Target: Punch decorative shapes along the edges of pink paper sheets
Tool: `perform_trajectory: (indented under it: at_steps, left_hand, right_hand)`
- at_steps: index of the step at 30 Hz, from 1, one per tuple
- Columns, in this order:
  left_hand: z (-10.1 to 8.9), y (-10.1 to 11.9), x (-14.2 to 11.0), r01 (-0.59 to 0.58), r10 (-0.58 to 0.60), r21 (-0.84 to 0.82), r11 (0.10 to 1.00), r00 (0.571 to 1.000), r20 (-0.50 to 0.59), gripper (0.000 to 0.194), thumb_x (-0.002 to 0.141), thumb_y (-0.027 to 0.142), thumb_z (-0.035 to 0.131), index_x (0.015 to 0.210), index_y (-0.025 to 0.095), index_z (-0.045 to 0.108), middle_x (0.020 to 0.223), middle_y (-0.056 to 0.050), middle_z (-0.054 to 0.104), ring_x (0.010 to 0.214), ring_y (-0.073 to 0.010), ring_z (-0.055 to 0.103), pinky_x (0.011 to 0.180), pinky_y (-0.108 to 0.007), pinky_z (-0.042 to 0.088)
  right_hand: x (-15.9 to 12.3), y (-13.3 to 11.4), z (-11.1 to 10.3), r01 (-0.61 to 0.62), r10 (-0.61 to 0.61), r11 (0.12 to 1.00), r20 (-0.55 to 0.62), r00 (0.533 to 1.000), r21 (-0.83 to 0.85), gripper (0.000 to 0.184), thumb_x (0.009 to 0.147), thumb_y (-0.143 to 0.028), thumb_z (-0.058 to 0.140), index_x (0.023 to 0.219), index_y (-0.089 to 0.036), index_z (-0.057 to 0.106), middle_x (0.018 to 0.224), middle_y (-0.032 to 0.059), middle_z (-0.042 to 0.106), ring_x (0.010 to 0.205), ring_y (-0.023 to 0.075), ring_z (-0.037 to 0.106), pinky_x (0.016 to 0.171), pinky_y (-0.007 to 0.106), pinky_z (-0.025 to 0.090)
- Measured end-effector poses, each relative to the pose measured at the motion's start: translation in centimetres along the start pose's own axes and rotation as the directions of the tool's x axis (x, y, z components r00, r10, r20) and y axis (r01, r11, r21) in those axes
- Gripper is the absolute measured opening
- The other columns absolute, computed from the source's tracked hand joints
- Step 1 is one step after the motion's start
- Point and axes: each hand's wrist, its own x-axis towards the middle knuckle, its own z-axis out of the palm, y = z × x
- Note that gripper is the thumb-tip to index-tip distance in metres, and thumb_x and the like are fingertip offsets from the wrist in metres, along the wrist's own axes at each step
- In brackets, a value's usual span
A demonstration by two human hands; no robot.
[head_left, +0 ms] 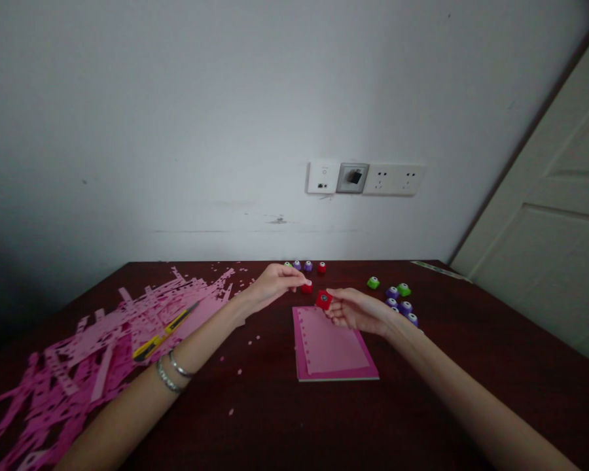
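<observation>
My right hand [356, 309] grips a small red paper punch [324, 299], with a round metallic shape on the side facing me. It is over the top edge of a pink pad [368, 366], which has a lighter pink sheet [334, 343] on it. Along that sheet's left side and top runs a row of punched shapes. To the left, my left hand [277, 284] has thumb and fingers pinched together. A second red punch [306, 288] shows right at those fingertips; whether they hold it or a tiny pale pink piece above it is unclear.
Pink paper scraps [98, 330] heap on the left, with a yellow box cutter [164, 333] on top. Several purple and green punches [391, 292] sit at right; others, one red [321, 267], stand by the wall. Tiny paper cutouts [239, 371] dot the dark table.
</observation>
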Motion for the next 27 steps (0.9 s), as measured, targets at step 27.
perform_trajectory:
  at_steps: [27]
  left_hand:
    - [-5.5,-3.7,0.4,0.154,0.023,0.988,0.005,0.988,-0.154,0.021,0.074,0.003,0.047,0.084,0.009,0.064,0.095,-0.019,0.061,0.095,-0.0297,0.054,0.083,-0.040,0.033]
  right_hand:
    - [8.8,-2.0,-10.7,-0.188,-0.689,0.069,-0.183,0.701,-0.980,0.023,0.074,-0.026,0.058,0.093,-0.016,0.066,0.093,0.0083,0.067,0.087,0.0201,0.061,0.078,0.026,0.043]
